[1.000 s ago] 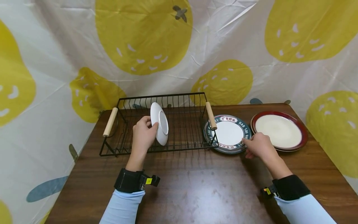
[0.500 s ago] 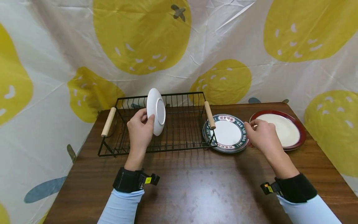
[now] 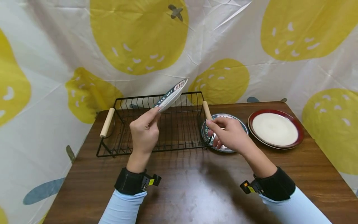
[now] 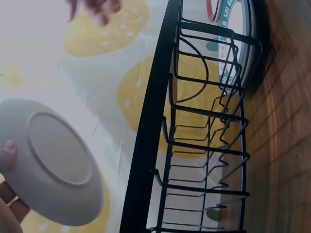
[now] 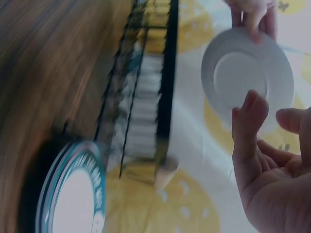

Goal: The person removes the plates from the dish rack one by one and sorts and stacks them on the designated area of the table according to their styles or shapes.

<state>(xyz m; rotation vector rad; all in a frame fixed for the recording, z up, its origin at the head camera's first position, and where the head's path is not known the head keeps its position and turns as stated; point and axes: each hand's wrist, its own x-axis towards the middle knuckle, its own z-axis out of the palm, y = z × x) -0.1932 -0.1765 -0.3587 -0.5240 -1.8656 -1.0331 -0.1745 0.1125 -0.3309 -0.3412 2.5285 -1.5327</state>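
My left hand (image 3: 145, 130) pinches the edge of a small plate (image 3: 171, 95) between thumb and fingers. It is tilted above the black wire dish rack (image 3: 165, 150), with part of its teal lettered rim showing. Its white underside with a raised foot ring faces the left wrist camera. My right hand (image 3: 227, 133) holds nothing; its thumb and forefinger are apart in the right wrist view. In the head view it overlaps a stack of teal-rimmed plates (image 3: 244, 127) and lies beside the rack's right wooden handle (image 3: 207, 109).
Red-rimmed cream plates (image 3: 275, 129) are stacked at the right of the brown wooden table (image 3: 179, 180). The rack's left wooden handle (image 3: 107, 123) stands up at its other end. A curtain with yellow fruit prints (image 3: 139, 34) hangs behind the table.
My left hand has raised the plate and turned it from near upright to a slant, its rim now showing. My right hand has moved left from the red-rimmed plates to above the teal-rimmed stack.
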